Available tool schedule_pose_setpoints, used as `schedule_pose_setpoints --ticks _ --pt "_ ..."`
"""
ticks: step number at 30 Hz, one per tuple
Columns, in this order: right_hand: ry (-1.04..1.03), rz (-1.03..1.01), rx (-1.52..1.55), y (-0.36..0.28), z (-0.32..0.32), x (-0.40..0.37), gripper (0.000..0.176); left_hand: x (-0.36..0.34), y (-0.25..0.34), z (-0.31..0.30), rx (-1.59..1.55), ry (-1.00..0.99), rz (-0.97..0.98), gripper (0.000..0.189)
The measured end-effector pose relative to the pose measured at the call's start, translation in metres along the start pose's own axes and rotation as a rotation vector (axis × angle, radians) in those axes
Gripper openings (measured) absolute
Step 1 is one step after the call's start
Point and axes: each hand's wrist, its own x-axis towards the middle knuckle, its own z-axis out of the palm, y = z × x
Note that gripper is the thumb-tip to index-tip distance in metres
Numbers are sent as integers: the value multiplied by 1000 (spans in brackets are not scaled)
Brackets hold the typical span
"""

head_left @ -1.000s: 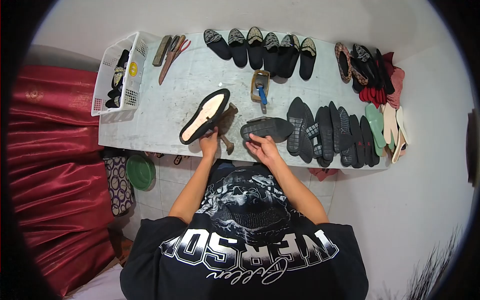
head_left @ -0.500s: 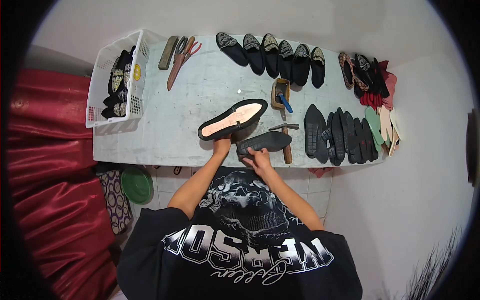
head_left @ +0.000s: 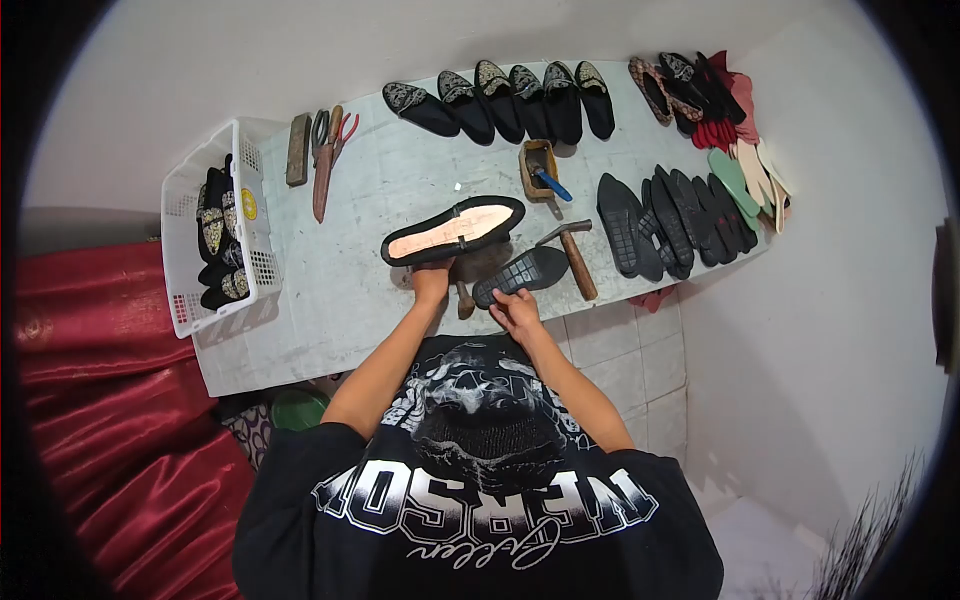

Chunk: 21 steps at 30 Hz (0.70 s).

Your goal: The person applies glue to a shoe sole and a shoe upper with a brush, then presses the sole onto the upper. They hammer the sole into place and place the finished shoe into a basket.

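Note:
My left hand (head_left: 430,286) is closed on a black shoe (head_left: 482,244) held bottom up, its pale underside facing me and its pointed toe to the right. Most of the left fingers are hidden beneath the shoe. Just below it, my right hand (head_left: 515,310) pinches the rounded end of a black rubber sole (head_left: 532,272), tread side up. The shoe and sole are apart. Between my hands, a wooden handle (head_left: 465,302) partly shows. A hammer (head_left: 577,262) lies right of the sole.
Finished-looking slip-ons (head_left: 497,100) line the table's back edge. Black soles (head_left: 620,230) and pale insoles (head_left: 757,172) lie right. A small glue container (head_left: 527,180) holds a blue-handled brush (head_left: 551,184). Pliers (head_left: 343,137) and a white basket (head_left: 262,250) of shoes are left.
The camera view has tilted and shifted. The shoe is turned closer to level, and the sole's tread shows more clearly. A wooden handle has come into sight between my hands.

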Motion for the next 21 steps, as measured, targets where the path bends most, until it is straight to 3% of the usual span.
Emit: schedule_pose_setpoints --ticks 2,4,5,7,8,9,11,12,14,15,17,21 --pt "-38 -14 -26 0 -7 4 19 -10 -4 5 -182 37 -89 41" --pt "-67 -70 -64 1 -12 12 12 -27 -2 8 -470 -193 -593 37" --pt "-63 -72 -64 -2 -16 14 12 -34 4 11 -471 -197 -593 37" --pt "-37 -124 -400 -19 -26 5 19 -56 47 17 -81 -432 -68 39" --pt "5 -188 -527 -26 -32 0 30 -59 53 24 60 -462 123 49" --pt "4 -185 -537 -31 -39 -3 30 -61 58 27 53 -455 117 49" --pt "266 -720 -905 -42 -55 -8 31 -68 67 33 487 -510 417 52" --pt "258 -720 -915 -51 -64 -9 31 -73 77 36 573 -526 363 60" --pt "495 -1101 -1276 -71 -82 -10 49 -72 70 46 646 -528 351 59" --pt "491 -1101 -1280 -79 -87 -12 49 -72 70 50 721 -538 344 58" --pt "527 -856 -1460 -96 -97 -14 55 -71 70 55 770 -559 319 59" --pt "237 -836 -1497 -117 -124 3 63 -73 67 62 864 -546 349 58"
